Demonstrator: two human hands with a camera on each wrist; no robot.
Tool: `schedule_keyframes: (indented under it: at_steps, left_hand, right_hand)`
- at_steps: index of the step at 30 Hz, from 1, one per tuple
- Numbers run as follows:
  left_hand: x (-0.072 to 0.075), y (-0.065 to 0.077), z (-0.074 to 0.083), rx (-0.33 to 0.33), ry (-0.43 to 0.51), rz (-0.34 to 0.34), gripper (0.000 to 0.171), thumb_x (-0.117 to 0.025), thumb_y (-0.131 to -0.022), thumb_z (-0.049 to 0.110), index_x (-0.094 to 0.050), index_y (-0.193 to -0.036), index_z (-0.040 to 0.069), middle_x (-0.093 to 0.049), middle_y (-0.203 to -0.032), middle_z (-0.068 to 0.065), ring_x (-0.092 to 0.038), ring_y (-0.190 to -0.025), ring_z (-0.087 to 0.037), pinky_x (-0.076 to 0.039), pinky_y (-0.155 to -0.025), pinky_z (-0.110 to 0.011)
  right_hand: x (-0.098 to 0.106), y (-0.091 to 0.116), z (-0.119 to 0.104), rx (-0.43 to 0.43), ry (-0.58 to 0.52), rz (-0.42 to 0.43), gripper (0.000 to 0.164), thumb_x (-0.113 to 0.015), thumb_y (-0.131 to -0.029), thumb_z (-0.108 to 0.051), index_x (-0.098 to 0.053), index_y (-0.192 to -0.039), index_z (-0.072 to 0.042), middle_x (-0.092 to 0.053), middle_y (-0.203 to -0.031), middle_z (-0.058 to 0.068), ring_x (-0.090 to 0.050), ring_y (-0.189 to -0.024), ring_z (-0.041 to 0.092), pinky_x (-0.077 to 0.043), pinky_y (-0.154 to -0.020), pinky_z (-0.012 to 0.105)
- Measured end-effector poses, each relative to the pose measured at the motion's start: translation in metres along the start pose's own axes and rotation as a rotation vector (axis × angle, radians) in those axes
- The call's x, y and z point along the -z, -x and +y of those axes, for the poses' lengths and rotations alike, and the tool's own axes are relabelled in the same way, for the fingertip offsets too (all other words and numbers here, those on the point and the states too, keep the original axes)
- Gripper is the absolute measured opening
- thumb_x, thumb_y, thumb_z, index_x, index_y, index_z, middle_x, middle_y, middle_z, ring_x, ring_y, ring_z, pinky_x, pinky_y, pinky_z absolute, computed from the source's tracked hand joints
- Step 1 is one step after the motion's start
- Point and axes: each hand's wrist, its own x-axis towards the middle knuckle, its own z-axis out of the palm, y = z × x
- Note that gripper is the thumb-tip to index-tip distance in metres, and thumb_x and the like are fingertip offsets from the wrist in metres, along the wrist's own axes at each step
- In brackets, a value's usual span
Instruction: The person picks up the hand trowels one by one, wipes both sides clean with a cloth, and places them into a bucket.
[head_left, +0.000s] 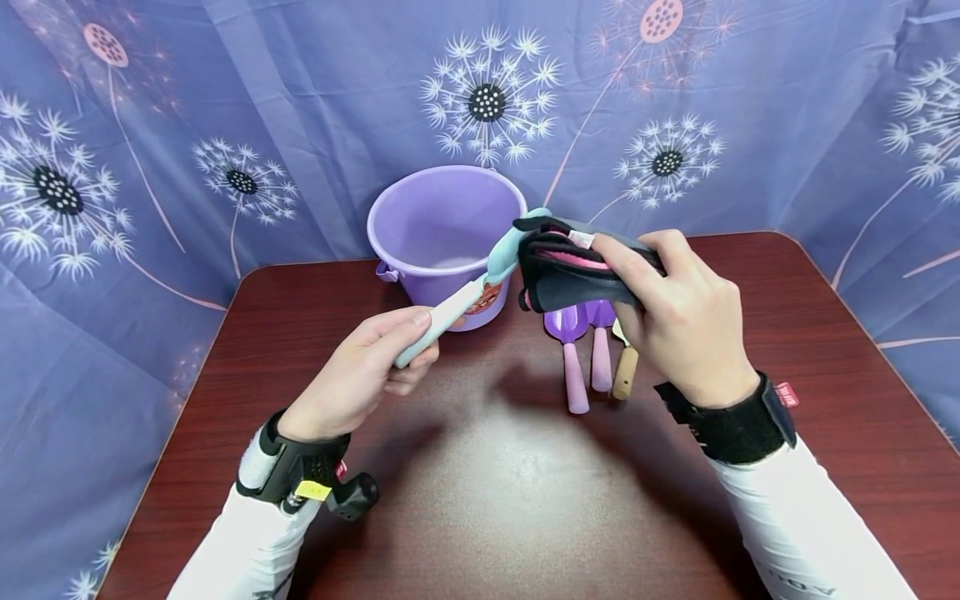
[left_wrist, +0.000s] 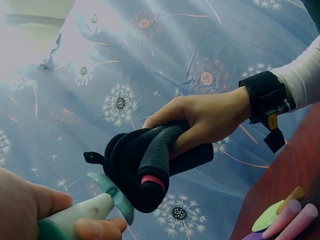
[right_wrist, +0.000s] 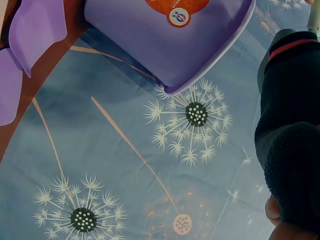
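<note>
My left hand (head_left: 367, 367) grips the white handle of a small hand trowel (head_left: 504, 254) with a pale teal blade, tilted up to the right. My right hand (head_left: 686, 312) holds a folded dark cloth (head_left: 573, 279) with pink edging, a white label and a small hanging loop. The cloth is at the blade and covers part of it. Both are held up above the table, in front of the bucket. In the left wrist view, the teal blade (left_wrist: 117, 197) meets the cloth's lower edge. The dark cloth (right_wrist: 290, 120) fills the right side of the right wrist view.
A purple bucket (head_left: 390, 258) with an orange-red label stands at the back of the dark red wooden table (head_left: 480, 517). Right of it lie two purple trowels with pink handles (head_left: 574, 379) and a tool with a wooden handle (head_left: 626, 375). Blue dandelion-patterned fabric (head_left: 330, 108) hangs behind.
</note>
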Motion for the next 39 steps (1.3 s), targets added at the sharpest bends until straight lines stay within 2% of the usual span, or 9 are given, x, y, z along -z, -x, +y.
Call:
schedule_keyframes:
  at_steps: [4, 8, 17, 28, 35, 39]
  left_hand:
    - [0.000, 0.000, 0.000, -0.003, -0.003, -0.006, 0.034, -0.041, -0.116, 0.022, -0.046, -0.089, 0.002, -0.042, -0.075, -0.005, -0.025, -0.060, -0.013, -0.018, -0.056, -0.028]
    - [0.000, 0.001, 0.001, -0.007, -0.005, -0.010, 0.034, -0.041, -0.116, 0.022, -0.046, -0.089, 0.003, -0.041, -0.076, -0.005, -0.025, -0.060, -0.013, -0.017, -0.056, -0.028]
    - [0.000, 0.000, 0.001, -0.012, 0.002, -0.021, 0.034, -0.040, -0.116, 0.022, -0.046, -0.089, 0.003, -0.040, -0.075, -0.004, -0.024, -0.060, -0.013, -0.016, -0.055, -0.028]
    - [0.001, -0.001, 0.000, -0.029, 0.016, -0.020, 0.035, -0.040, -0.117, 0.024, -0.046, -0.089, 0.003, -0.039, -0.074, -0.002, -0.021, -0.059, -0.014, -0.014, -0.054, -0.029]
    - [0.003, 0.001, 0.000, -0.033, 0.024, -0.021, 0.033, -0.039, -0.117, 0.026, -0.062, -0.117, 0.003, -0.040, -0.076, -0.002, -0.020, -0.059, -0.015, -0.014, -0.054, -0.030]
    - [0.003, 0.001, -0.001, -0.039, 0.036, -0.022, 0.033, -0.038, -0.117, 0.026, -0.062, -0.118, 0.004, -0.039, -0.076, -0.002, -0.021, -0.059, -0.015, -0.014, -0.053, -0.030]
  right_hand:
    - [0.000, -0.001, 0.000, -0.060, 0.011, 0.043, 0.035, -0.062, -0.102, -0.018, -0.071, -0.136, -0.025, -0.062, -0.103, 0.019, -0.063, -0.074, 0.037, -0.047, -0.048, 0.058]
    - [0.000, 0.000, 0.002, -0.106, 0.017, 0.067, 0.035, -0.064, -0.102, -0.018, -0.072, -0.136, -0.025, -0.062, -0.103, 0.019, -0.063, -0.074, 0.036, -0.047, -0.050, 0.058]
    - [-0.004, 0.001, 0.007, -0.166, 0.021, 0.052, 0.041, -0.065, -0.097, -0.015, -0.071, -0.137, -0.022, -0.063, -0.108, 0.020, -0.064, -0.073, 0.036, -0.047, -0.051, 0.058]
    - [-0.010, 0.005, 0.005, -0.127, 0.018, -0.016, 0.040, -0.063, -0.100, -0.016, -0.069, -0.139, -0.022, -0.060, -0.107, 0.019, -0.063, -0.074, 0.035, -0.051, -0.053, 0.057]
    - [-0.015, 0.008, 0.001, -0.056, 0.002, -0.068, 0.048, -0.066, -0.094, -0.011, -0.068, -0.141, -0.022, -0.062, -0.108, 0.017, -0.064, -0.073, 0.035, -0.051, -0.048, 0.055]
    - [-0.018, 0.009, -0.003, -0.011, -0.018, -0.092, 0.050, -0.065, -0.094, -0.009, -0.067, -0.142, -0.021, -0.062, -0.108, 0.017, -0.065, -0.073, 0.034, -0.050, -0.046, 0.053]
